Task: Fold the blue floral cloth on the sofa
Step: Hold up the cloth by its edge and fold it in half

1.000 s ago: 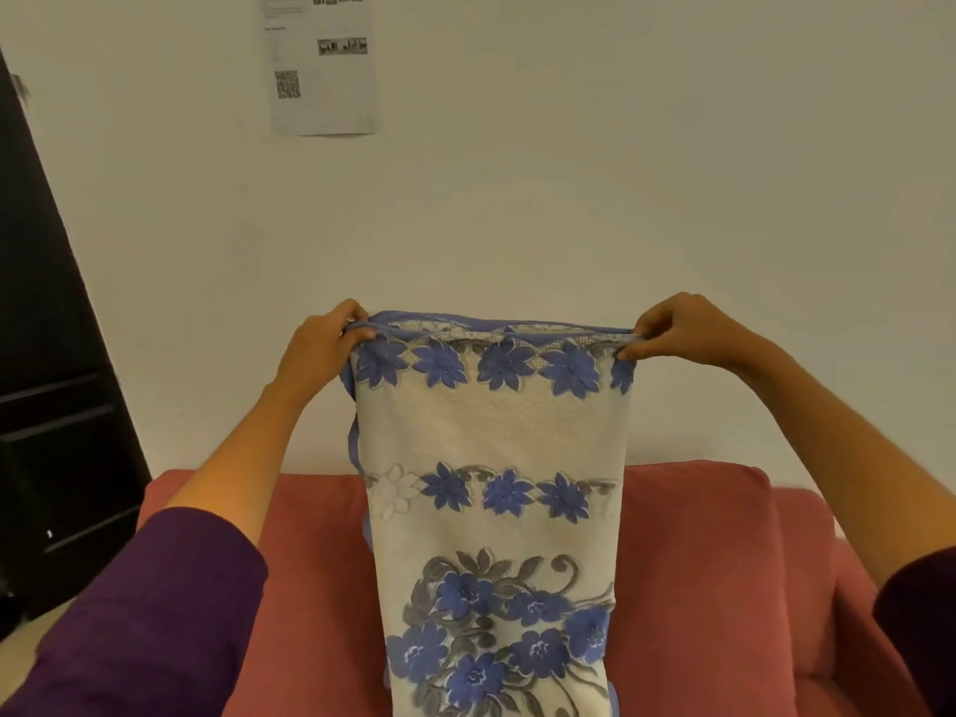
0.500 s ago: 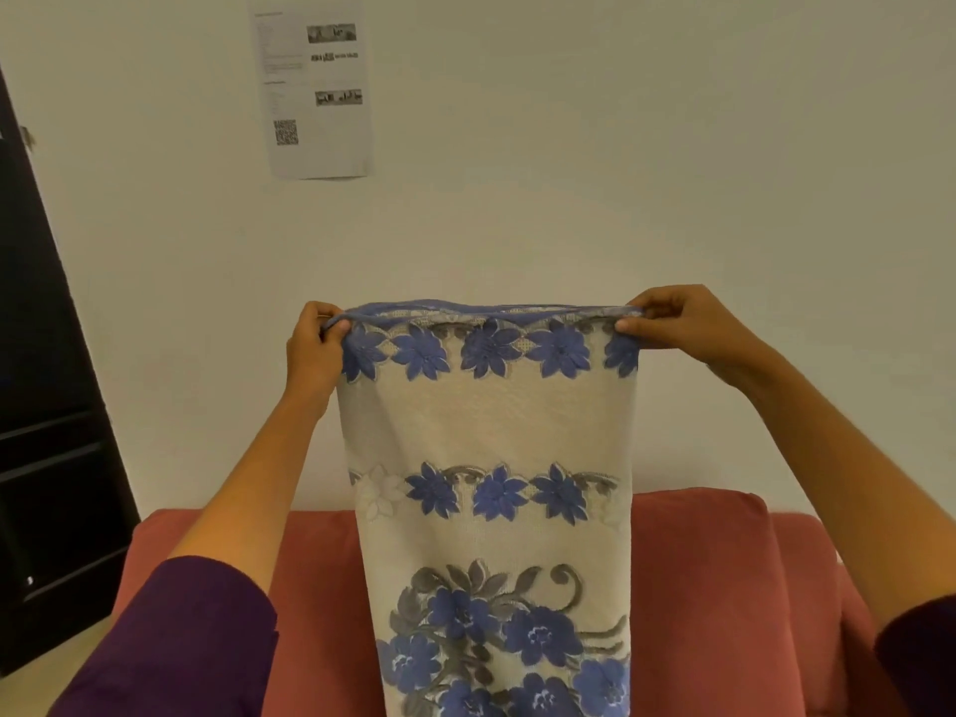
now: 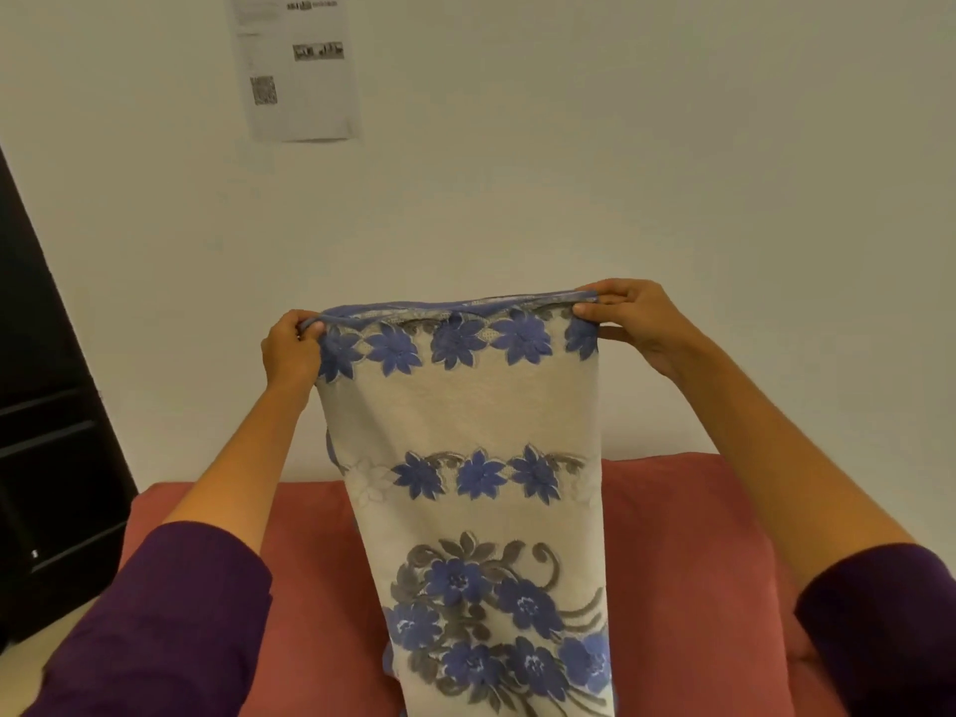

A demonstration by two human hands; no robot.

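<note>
- The wall (image 3: 621,147) in front of me is pale and plain and fills the upper part of my view.
- The sofa (image 3: 683,551) sits below it, reddish-pink, its back cushions running across behind my arms.
- A dark cabinet (image 3: 46,458) stands at the far left, beside the sofa's end, with shelves showing.
- The cloth (image 3: 465,416) hangs in the air in front of me, above the sofa. It is cream with rows of blue flowers and a blue top edge, doubled over so several layers meet at the top. It hangs lengthwise and runs out of view at the bottom.
- My purple sleeves (image 3: 170,628) cover both upper arms; my forearms are bare.
- A printed sheet of paper (image 3: 297,64) with a square code is stuck high on the wall, left of centre.
- My right hand (image 3: 633,323) pinches the cloth's top right corner, thumb under the edge, fingers curled over it.
- My left hand (image 3: 289,349) grips the top left corner, fingers curled round the blue edge.
</note>
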